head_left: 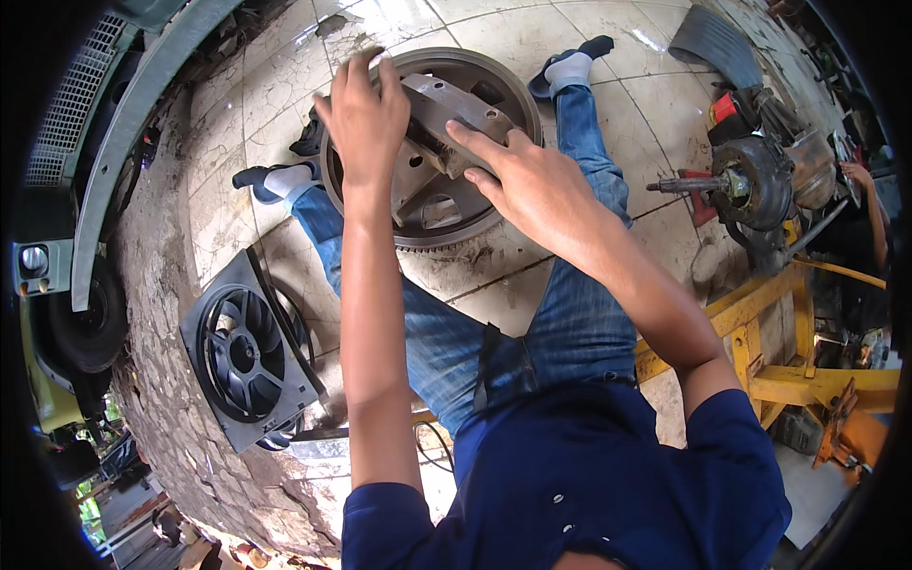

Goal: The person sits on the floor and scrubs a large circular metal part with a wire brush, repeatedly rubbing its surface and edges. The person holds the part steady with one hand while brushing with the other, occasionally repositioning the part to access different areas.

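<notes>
A large round toothed-edge metal wheel, like a flywheel [521,84], lies on the tiles between my outstretched legs. Over its middle sits a thick curved metal piece [446,106], shaped like a brake shoe, with small holes along its upper face. My right hand [537,180] grips the right end of this piece, forefinger along the top and thumb below. My left hand [364,123] is over the wheel's left side, beside the piece's left end. Its fingers are raised, spread and somewhat blurred, and I see nothing in them.
A black radiator fan [245,356] lies to the left. At right are a greasy axle part with a shaft [750,185] and a yellow metal frame [798,380]. A vehicle's front [114,142] stands far left. A person's arm [872,204] shows at the right edge.
</notes>
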